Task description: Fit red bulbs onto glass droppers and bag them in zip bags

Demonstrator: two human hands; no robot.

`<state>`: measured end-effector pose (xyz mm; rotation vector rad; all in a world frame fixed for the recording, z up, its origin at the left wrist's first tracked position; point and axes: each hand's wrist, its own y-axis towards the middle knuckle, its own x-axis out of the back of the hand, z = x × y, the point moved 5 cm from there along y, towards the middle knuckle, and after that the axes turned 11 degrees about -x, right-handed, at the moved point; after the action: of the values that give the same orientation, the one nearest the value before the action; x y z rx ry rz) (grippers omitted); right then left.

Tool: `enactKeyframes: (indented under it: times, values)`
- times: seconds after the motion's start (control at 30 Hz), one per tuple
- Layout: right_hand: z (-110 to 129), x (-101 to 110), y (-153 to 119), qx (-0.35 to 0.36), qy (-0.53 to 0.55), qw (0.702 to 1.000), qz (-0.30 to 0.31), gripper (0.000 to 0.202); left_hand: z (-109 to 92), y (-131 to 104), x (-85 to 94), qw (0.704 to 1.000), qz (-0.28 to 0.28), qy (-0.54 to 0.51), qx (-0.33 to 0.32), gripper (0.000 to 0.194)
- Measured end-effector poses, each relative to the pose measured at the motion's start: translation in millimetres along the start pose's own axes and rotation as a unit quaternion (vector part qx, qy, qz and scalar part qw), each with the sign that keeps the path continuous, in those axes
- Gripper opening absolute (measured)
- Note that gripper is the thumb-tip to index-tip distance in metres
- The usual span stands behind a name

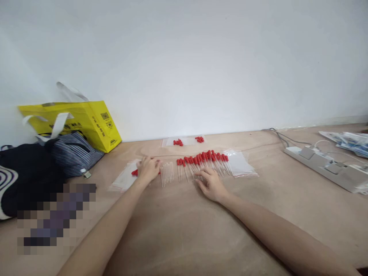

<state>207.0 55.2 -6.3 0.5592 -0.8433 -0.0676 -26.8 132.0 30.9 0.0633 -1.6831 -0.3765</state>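
Observation:
Red rubber bulbs (134, 173) lie on clear plastic bags (120, 181) at the left, partly covered by my left hand (148, 169). Its fingers are apart and bent downward over them; nothing shows in its grip. Just right of it, thin clear tubes (166, 174) without bulbs lie side by side. A fanned row of red-bulbed droppers (198, 159) stretches further right, bulbs away from me. My right hand (212, 184) rests at the near ends of those droppers, thumb and forefinger apart. Whether its fingertips touch a dropper I cannot tell.
Near the wall, a flat clear bag (188, 141) bears two clusters of red bulbs. More clear bags (243, 165) lie right of the droppers. A yellow bag (106, 130) and striped pouch (74, 153) stand left. A power strip (322, 168) with cables is at right.

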Motion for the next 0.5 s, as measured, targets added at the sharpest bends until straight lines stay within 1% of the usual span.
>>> enactKeyframes:
  times: [0.03,0.1,0.13,0.2,0.23,0.3,0.4,0.5]
  values:
    - [0.4,-0.4,0.1,0.002,0.001,1.000,0.002,0.019,14.8,-0.4,1.3,1.000,-0.004,0.010,0.017,0.036]
    - [1.2,-1.2,0.4,0.008,0.005,1.000,0.003,0.019,40.5,-1.2,-0.8,0.999,0.005,0.019,0.042,0.040]
    - [1.4,-1.6,0.6,0.012,0.007,1.000,0.003,0.019,49.5,-1.3,-3.7,0.999,0.016,0.018,0.040,0.042]
    - [1.4,-2.2,0.9,0.017,0.012,1.000,0.004,0.019,58.1,-1.0,-10.9,0.999,0.043,0.007,0.011,0.042]
    - [1.1,-2.5,1.1,0.018,0.013,1.000,0.005,0.019,58.2,-1.0,-14.2,0.998,0.054,0.000,-0.010,0.042]
    - [0.5,-3.0,1.1,0.017,0.016,1.000,0.008,0.020,51.8,-2.1,-19.0,0.996,0.069,-0.011,-0.051,0.039]
    - [-0.1,-3.5,0.8,0.017,0.021,1.000,0.010,0.020,32.6,-6.9,-21.2,0.993,0.070,-0.020,-0.096,0.036]
    - [-0.3,-4.0,0.6,0.016,0.024,1.000,0.011,0.019,11.0,-15.2,-20.5,0.991,0.054,-0.031,-0.122,0.035]
